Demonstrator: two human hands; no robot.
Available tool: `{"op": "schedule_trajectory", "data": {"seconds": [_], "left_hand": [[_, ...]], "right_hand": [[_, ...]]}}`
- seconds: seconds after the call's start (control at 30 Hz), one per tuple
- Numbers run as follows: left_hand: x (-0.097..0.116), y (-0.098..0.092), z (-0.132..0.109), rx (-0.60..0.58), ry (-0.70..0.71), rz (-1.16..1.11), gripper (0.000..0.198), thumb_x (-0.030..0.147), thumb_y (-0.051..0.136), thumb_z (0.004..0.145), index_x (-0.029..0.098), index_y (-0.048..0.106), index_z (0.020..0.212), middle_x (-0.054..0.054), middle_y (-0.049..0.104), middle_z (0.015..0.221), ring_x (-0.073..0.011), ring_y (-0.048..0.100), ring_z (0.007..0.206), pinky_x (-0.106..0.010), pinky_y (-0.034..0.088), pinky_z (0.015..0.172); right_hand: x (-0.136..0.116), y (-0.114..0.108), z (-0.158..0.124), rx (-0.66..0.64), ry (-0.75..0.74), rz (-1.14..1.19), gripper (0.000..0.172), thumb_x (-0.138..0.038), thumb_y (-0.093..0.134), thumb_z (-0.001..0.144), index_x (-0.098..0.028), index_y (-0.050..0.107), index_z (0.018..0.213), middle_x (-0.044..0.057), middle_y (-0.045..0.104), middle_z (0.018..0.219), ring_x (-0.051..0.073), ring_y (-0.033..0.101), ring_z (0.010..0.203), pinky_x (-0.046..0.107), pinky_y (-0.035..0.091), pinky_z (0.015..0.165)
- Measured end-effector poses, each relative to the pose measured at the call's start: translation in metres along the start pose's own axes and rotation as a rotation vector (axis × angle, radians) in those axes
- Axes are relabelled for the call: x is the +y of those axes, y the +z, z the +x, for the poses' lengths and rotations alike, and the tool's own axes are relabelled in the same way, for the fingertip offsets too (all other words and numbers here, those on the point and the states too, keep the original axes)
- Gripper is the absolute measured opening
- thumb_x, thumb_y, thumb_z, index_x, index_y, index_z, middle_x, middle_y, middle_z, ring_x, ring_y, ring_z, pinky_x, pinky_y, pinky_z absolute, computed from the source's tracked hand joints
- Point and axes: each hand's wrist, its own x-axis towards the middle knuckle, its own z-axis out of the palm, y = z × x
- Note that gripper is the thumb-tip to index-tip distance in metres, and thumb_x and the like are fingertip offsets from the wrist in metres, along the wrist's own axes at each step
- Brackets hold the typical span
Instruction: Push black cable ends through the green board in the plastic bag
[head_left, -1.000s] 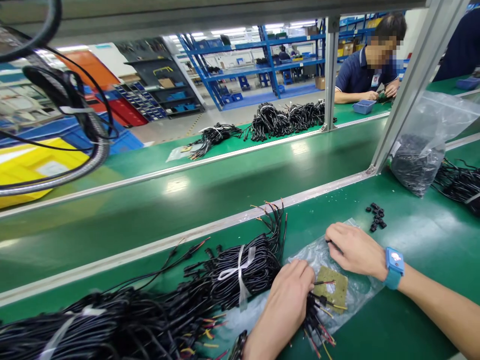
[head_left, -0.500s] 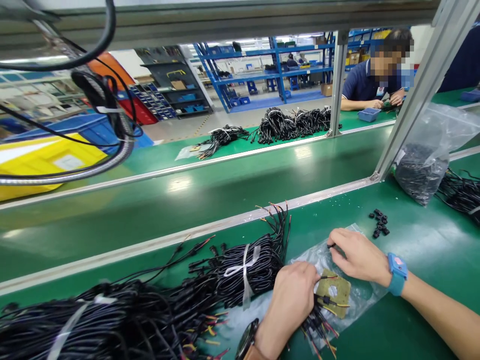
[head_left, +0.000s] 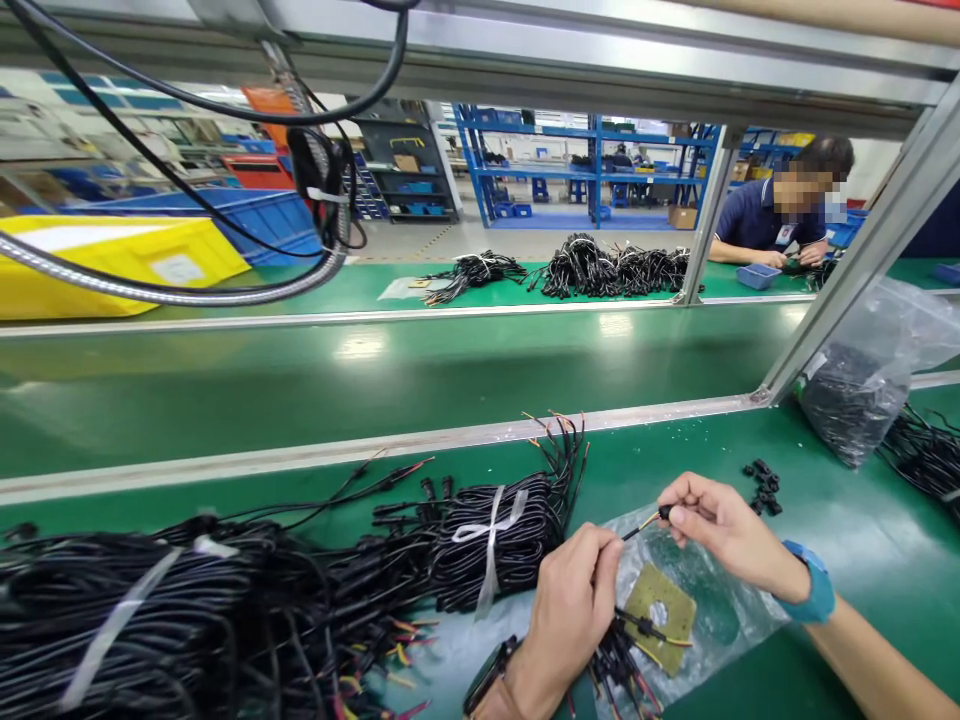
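My left hand [head_left: 574, 590] is closed on a thin black cable whose bare coloured wire ends [head_left: 643, 524] stick out to the right. My right hand [head_left: 716, 525] pinches a small black connector piece [head_left: 664, 512] at the tips of those wires. Whether the wires are inside the piece I cannot tell. Below the hands, a yellowish square pad [head_left: 661, 625] with a hole lies on a clear plastic bag [head_left: 739, 640]. Short black cables with stripped ends [head_left: 626, 665] lie partly over the pad, under my left hand.
A tied bundle of black cable [head_left: 495, 540] and a larger heap [head_left: 135, 620] lie left. Several small black pieces [head_left: 763, 487] sit right, near a filled plastic bag [head_left: 855, 390]. A metal post [head_left: 862, 240] rises there. Across the green bench, a person [head_left: 772, 215] works.
My hands have come together: the wire ends in the left now meet the black piece in the right, above the pad. The camera view has tilted and shifted.
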Motion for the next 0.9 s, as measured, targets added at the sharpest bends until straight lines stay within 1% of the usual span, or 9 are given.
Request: {"op": "schedule_trajectory", "data": {"seconds": [0.17,0.3,0.43,0.6,0.9], "left_hand": [[-0.0005,0.0011,-0.0004,-0.006,-0.004,0.010,0.022,0.020,0.044,0.104,0.020,0.055,0.086,0.001,0.059,0.073,-0.0127,0.059,0.065,-0.024,0.043,0.061],[-0.0004,0.0005,0.0003,-0.023,0.005,0.017,0.022,0.021,0.044,0.104,0.020,0.055,0.085,0.000,0.059,0.073,-0.0130,0.059,0.065,-0.024,0.043,0.061],[-0.0003,0.0001,-0.0003,0.001,0.008,0.004,0.019,0.019,0.045,0.104,0.020,0.056,0.088,0.000,0.059,0.075,-0.0128,0.059,0.066,-0.024,0.044,0.062],[-0.0007,0.0007,-0.0013,0.030,0.003,-0.003,0.017,0.018,0.047,0.103,0.019,0.058,0.091,0.000,0.058,0.075,-0.0127,0.059,0.067,-0.023,0.044,0.063],[-0.0020,0.0011,-0.0016,-0.006,0.038,-0.011,0.017,0.019,0.048,0.103,0.019,0.058,0.090,0.000,0.059,0.075,-0.0131,0.059,0.067,-0.024,0.046,0.062]], "right_hand": [[-0.0022,0.0022,-0.0007,0.008,0.013,0.041,0.035,-0.051,0.067,0.096,-0.017,0.061,0.104,0.005,0.069,0.089,0.014,0.059,0.071,0.028,0.050,0.068],[-0.0027,0.0037,-0.0003,0.025,0.019,0.026,0.038,-0.054,0.067,0.095,-0.018,0.061,0.104,0.005,0.069,0.089,0.014,0.059,0.071,0.029,0.050,0.067],[-0.0046,0.0048,-0.0006,0.038,0.044,0.014,0.041,-0.057,0.068,0.092,-0.018,0.061,0.102,0.005,0.070,0.088,0.015,0.060,0.070,0.030,0.051,0.066],[-0.0055,0.0054,-0.0011,0.037,0.051,0.032,0.040,-0.055,0.069,0.092,-0.017,0.062,0.101,0.006,0.071,0.087,0.015,0.061,0.070,0.029,0.051,0.066],[-0.0024,0.0072,-0.0001,0.078,0.048,0.033,0.042,-0.057,0.069,0.091,-0.018,0.061,0.101,0.005,0.070,0.088,0.015,0.060,0.069,0.029,0.051,0.065]]}}
